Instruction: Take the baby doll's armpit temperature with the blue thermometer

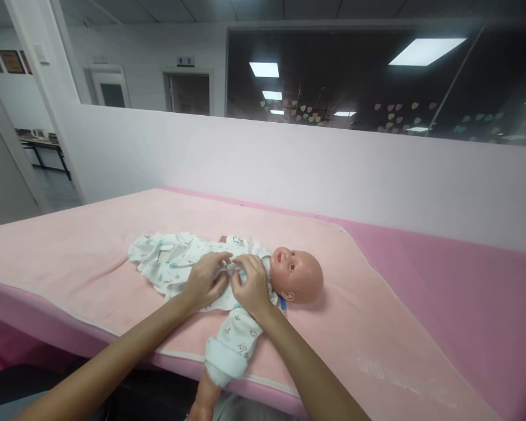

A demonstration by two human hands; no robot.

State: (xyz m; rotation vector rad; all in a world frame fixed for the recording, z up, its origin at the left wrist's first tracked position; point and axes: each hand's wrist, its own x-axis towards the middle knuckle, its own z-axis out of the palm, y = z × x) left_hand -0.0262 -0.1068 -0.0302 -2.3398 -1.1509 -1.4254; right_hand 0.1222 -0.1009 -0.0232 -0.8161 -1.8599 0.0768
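Observation:
A baby doll (304,275) lies on its back, its head to the right, dressed in a white baby garment (175,263) with green and brown prints. Over the doll's chest, my left hand (207,280) pinches the front of the garment between thumb and fingers. Close beside it, my right hand (252,283) pinches the same cloth nearer the neck. The cloth between my fingertips is slightly raised; whether a fastener is there I cannot tell. One sleeve (234,345) with a folded white cuff reaches toward me, and the doll's arm (206,397) sticks out past the table edge.
A peach-coloured sheet (377,339) covers the pink padded table (464,275). Behind it stands a white low wall (333,169) with a window (355,82) above. A doorway at the left shows a dark-legged table (48,146). A blue strip (283,303) shows by the doll's neck.

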